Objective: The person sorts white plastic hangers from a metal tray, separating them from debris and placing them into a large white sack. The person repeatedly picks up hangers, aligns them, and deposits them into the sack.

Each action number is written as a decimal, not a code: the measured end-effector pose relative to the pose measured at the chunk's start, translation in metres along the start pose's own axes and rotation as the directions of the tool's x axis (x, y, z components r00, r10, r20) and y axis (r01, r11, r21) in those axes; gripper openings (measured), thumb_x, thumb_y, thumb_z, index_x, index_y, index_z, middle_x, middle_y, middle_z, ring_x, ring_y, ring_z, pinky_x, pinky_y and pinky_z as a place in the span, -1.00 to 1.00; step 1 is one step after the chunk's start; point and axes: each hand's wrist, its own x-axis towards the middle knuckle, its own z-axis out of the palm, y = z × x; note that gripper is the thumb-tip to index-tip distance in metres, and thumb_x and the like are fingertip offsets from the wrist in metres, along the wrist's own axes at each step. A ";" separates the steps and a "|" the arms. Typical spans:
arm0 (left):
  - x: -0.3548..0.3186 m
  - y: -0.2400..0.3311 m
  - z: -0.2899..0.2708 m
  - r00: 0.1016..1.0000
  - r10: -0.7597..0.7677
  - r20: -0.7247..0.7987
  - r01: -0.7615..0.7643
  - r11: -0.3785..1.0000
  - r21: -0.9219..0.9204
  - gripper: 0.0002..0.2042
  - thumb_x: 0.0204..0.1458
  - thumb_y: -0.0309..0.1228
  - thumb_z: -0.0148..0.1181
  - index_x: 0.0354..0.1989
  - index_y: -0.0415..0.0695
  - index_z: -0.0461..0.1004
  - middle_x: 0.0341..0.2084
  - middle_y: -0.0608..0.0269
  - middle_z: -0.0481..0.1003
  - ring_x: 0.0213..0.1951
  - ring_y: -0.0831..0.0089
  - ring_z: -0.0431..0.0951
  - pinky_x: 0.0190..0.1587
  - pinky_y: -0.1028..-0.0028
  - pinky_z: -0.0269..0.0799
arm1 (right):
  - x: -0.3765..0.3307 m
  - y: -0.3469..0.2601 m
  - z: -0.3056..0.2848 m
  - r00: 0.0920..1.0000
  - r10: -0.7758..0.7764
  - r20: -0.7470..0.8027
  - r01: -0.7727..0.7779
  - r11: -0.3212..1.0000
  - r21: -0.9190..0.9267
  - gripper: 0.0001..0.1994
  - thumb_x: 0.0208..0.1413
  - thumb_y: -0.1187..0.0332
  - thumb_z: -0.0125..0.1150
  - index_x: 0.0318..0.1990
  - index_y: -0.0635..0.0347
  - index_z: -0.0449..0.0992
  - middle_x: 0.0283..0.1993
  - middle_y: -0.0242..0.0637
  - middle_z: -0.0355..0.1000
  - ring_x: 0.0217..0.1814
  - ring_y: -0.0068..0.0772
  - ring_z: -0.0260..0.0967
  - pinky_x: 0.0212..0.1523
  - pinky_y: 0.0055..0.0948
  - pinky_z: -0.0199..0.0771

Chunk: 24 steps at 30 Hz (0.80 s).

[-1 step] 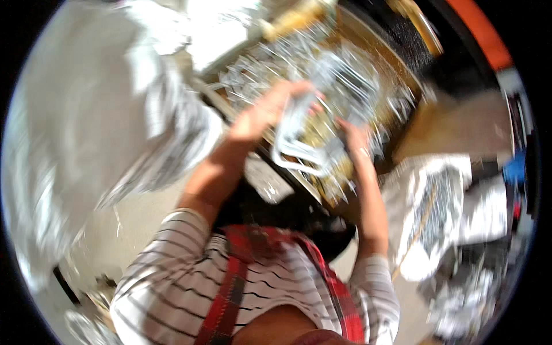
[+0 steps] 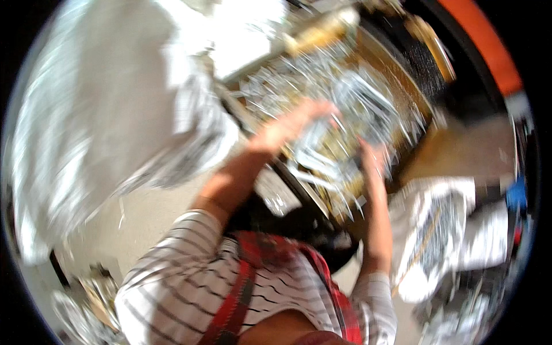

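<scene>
Both hands up in the shiny heap, centre frame, and the picture is badly blurred.

The left hand point(image 2: 293, 123) reaches in above centre, fingers stretched flat over a clear, silvery bundle point(image 2: 322, 152); the right hand point(image 2: 374, 161) presses against that bundle's right side, and the blur hides whether its fingers curl round it. The bundle sits between the two hands, over the brown tray point(image 2: 402, 75) of glinting pieces at upper right. White sacks point(image 2: 115, 115) fill the left.
</scene>
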 end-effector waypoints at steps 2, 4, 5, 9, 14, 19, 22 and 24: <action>-0.014 0.016 0.031 0.982 -0.019 -0.188 0.032 0.997 0.066 -0.18 -0.33 -0.04 0.40 0.13 -0.16 0.19 0.03 -0.01 0.30 0.05 0.19 0.32 0.19 0.26 0.16 | -0.010 -0.009 -0.013 0.977 -0.115 -0.179 0.129 0.989 0.071 -0.63 -0.19 0.41 0.29 -0.21 0.45 0.41 -0.29 -0.15 0.42 -0.36 -0.36 0.35 -0.27 -0.39 0.39; -0.037 0.055 0.064 0.981 0.110 -0.160 -0.073 0.972 0.225 0.10 -0.40 -0.13 0.46 0.28 -0.16 -0.20 0.08 -0.12 0.20 0.04 0.14 0.32 0.09 0.25 0.26 | -0.040 -0.044 -0.022 0.934 -0.189 -0.302 0.268 0.931 0.249 -0.75 -0.18 0.49 0.27 -0.31 0.40 0.41 -0.35 -0.28 0.39 -0.41 -0.48 0.28 -0.33 -0.49 0.34; -0.045 0.069 0.077 0.972 0.207 -0.109 -0.154 0.916 0.372 0.16 -0.47 -0.11 0.49 0.29 -0.16 -0.24 0.11 -0.13 0.15 0.06 0.09 0.29 0.11 0.26 0.24 | -0.043 -0.055 -0.037 0.911 -0.266 -0.314 0.308 0.947 0.090 -0.79 -0.14 0.52 0.22 -0.31 0.38 0.40 -0.38 -0.29 0.38 -0.42 -0.49 0.28 -0.35 -0.50 0.34; -0.095 0.128 0.127 0.731 0.653 -0.198 -0.355 0.612 0.707 -0.12 -0.39 -0.32 0.41 0.15 -0.27 0.01 -0.11 -0.14 0.33 -0.10 0.23 0.43 -0.03 0.38 0.32 | -0.098 -0.136 -0.026 0.742 -0.569 -0.356 0.660 0.713 0.236 -0.74 -0.13 0.64 0.11 -0.19 0.42 0.40 -0.26 -0.21 0.42 -0.31 -0.41 0.38 -0.24 -0.43 0.40; -0.178 0.254 0.182 0.293 0.940 0.178 -0.536 0.007 0.844 -0.52 -0.29 -0.39 0.26 -0.18 -0.25 0.19 -0.54 0.04 0.37 -0.56 0.24 0.48 -0.50 0.37 0.38 | -0.139 -0.269 -0.026 0.053 -0.998 -0.031 0.758 0.060 -0.649 -0.71 -0.02 0.53 0.07 -0.09 0.36 0.39 -0.13 -0.23 0.40 -0.20 -0.39 0.35 -0.16 -0.41 0.38; -0.221 0.390 0.179 0.118 0.613 0.781 -0.164 -0.764 0.624 -0.79 -0.15 -0.39 0.13 -0.41 -0.26 0.32 -0.66 0.05 0.38 -0.66 0.27 0.44 -0.63 0.38 0.35 | -0.139 -0.411 0.012 0.338 -0.936 0.096 0.935 0.345 0.077 -0.52 0.00 0.34 0.17 0.06 0.36 0.24 0.08 -0.20 0.24 0.08 -0.39 0.19 -0.01 -0.43 0.27; -0.320 0.474 0.224 0.312 0.752 0.581 0.078 -0.629 0.773 -0.77 -0.17 -0.47 0.18 -0.32 -0.30 0.41 -0.52 -0.08 0.47 -0.44 0.25 0.52 -0.33 0.40 0.46 | -0.150 -0.475 0.077 0.517 -0.852 0.082 0.826 0.522 0.214 -0.47 -0.06 0.23 0.27 0.01 0.36 0.26 -0.06 -0.19 0.30 -0.02 -0.35 0.25 -0.09 -0.37 0.35; -0.321 0.479 0.194 0.379 0.876 0.297 0.246 -0.405 0.881 -0.83 -0.15 -0.45 0.17 -0.40 -0.26 0.42 -0.63 0.03 0.43 -0.55 0.29 0.48 -0.44 0.40 0.43 | -0.137 -0.477 0.106 0.809 -0.541 0.229 0.526 0.841 0.130 -0.57 -0.10 0.25 0.30 -0.16 0.38 0.35 -0.29 -0.18 0.38 -0.29 -0.34 0.37 -0.33 -0.36 0.47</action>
